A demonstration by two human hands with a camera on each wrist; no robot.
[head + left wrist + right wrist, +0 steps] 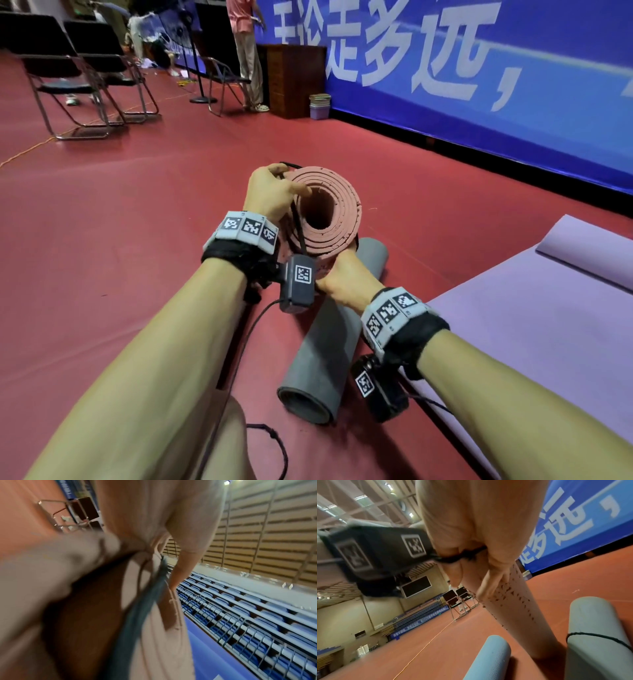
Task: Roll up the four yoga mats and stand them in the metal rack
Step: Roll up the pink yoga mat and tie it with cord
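Observation:
A pink mat (pixel 337 219), rolled tight, is held up off the red floor with its spiral end facing me. My left hand (pixel 291 180) grips the roll's upper rim, thumb on the spiral end, with a black strap (pixel 298 226) running under its fingers. My right hand (pixel 329 275) holds the roll's lower side; in the right wrist view it pinches the strap (pixel 467 556) against the pink mat (pixel 513 605). A grey rolled mat (pixel 329 342) lies on the floor below. A purple mat (pixel 513 335) lies flat on the right, its far end curled.
A blue rolled mat (pixel 489 660) lies beside the grey roll (pixel 594 642), which has a cord tied round it. Folding chairs (pixel 78 78) stand at the back left. A blue banner wall (pixel 479 102) runs along the right. A person stands by a wooden cabinet (pixel 294 78).

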